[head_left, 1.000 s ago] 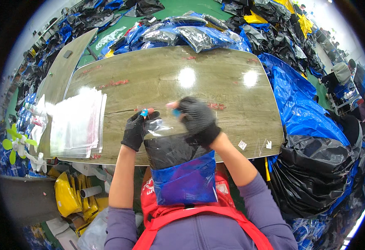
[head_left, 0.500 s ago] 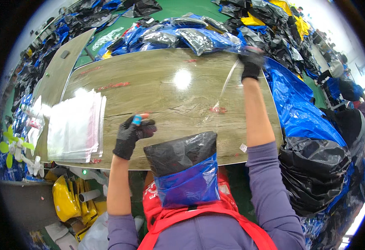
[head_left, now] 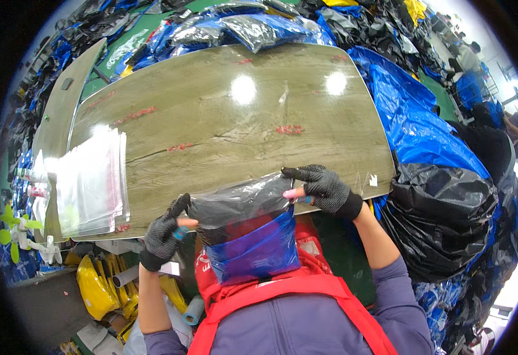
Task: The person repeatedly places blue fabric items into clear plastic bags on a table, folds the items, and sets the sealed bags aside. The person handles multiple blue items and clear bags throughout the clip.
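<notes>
With the package as the clock's centre, a red apron [head_left: 291, 286] is worn at six o'clock, white lettering partly shown on it. The black-and-blue package [head_left: 250, 257], covered in clear plastic, is held over the lap at the counter's near edge. Its upper left corner is grasped by the left hand [head_left: 165, 234] at nine o'clock, its upper right by the right hand [head_left: 324, 190] at two; neither grip is released. On the counter [head_left: 211, 130], clear bags [head_left: 90, 183] are stacked at ten o'clock; red printed marks [head_left: 288, 129] are scattered beyond. Wrapped packages [head_left: 241, 28] are heaped at twelve.
</notes>
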Motion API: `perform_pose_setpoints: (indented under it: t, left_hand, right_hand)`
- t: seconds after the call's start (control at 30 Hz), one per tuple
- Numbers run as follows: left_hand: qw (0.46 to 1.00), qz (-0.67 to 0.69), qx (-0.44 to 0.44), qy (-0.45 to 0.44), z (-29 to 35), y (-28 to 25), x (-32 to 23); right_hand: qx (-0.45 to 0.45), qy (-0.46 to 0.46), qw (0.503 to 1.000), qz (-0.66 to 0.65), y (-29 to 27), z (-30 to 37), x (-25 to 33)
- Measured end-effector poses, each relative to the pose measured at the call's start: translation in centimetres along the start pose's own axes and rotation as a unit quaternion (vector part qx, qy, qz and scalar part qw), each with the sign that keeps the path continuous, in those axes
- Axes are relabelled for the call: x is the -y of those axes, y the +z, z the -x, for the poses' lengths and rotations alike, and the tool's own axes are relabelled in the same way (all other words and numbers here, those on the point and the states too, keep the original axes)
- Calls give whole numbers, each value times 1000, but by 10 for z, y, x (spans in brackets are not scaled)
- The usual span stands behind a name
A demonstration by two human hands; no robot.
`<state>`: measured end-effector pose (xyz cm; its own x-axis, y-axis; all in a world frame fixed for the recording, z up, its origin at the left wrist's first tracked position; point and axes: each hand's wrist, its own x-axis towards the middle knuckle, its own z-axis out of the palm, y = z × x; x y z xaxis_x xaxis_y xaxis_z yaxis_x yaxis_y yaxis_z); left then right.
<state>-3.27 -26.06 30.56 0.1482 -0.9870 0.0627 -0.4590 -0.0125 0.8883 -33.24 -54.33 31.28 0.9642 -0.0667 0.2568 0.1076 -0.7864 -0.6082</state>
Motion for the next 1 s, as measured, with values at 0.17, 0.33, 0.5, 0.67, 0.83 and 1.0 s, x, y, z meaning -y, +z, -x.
perform_pose_setpoints:
  t: [0.17,0.33,0.5,0.67,0.83,1.0]
  left_hand:
    - [971,-117,-206,18,-8,16,-12]
    - [964,-195,-180,-19,-33,83,29]
    - [960,203,-143,-128,18,96,92]
    - [933,346,-67,-77,-89,24,83]
    - [587,800,-91,-85,-220,-11,27]
    - [858,505,79,-48,-193,43,36]
  right_hand:
    - [-175,43,976,126,9,-4,24]
    - [-84,-41,986,136,52,-39,38]
    - [-333,268,838,339,-26,100,-44]
    - [115,627,706,308,-109,218,-94]
    - [73,611,710,342,-133,239,-90]
    - [-142,612,630,458,-185,243,-72]
